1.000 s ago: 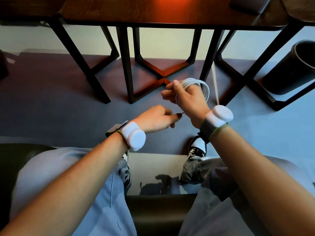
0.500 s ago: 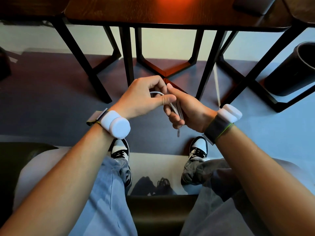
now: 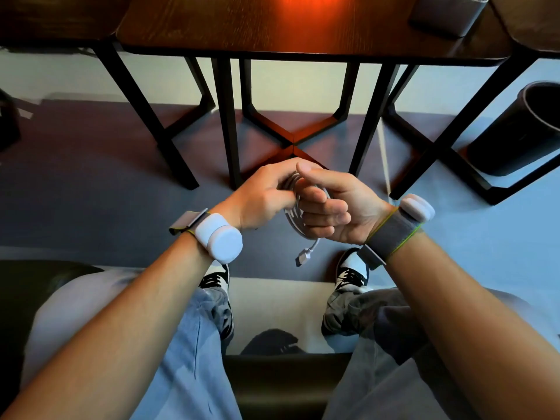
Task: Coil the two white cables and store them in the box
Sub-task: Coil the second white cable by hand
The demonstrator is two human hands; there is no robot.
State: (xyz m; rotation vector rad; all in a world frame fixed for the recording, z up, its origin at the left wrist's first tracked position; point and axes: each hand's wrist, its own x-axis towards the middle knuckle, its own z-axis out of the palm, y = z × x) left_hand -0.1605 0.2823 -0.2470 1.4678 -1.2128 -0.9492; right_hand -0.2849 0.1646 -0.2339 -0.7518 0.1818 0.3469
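White cable (image 3: 292,215), the first one, is almost fully wound. In the head view it sits as a small bundle of loops between the two hands, held in the air above the floor and in front of the person's knees.

The right hand (image 3: 336,207) has its fingers curled around the loops and carries the bundle. The left hand (image 3: 260,198) pinches the same loops at their upper part, with its fingers bent over them. One short tail with the connector (image 3: 303,256) hangs free under the right hand, so I think this end is not yet tucked in.

Behind the hands, a thin pale line (image 3: 384,153) comes down from the table (image 3: 272,25) beside one leg. It looks like the second cable, not coiled, but it is too thin to be sure.

A grey container (image 3: 445,13) stands on the far right corner of the table, well apart from the hands. It may be the box. I judge that nothing is stored yet. About half of the coiling and both placings remain.
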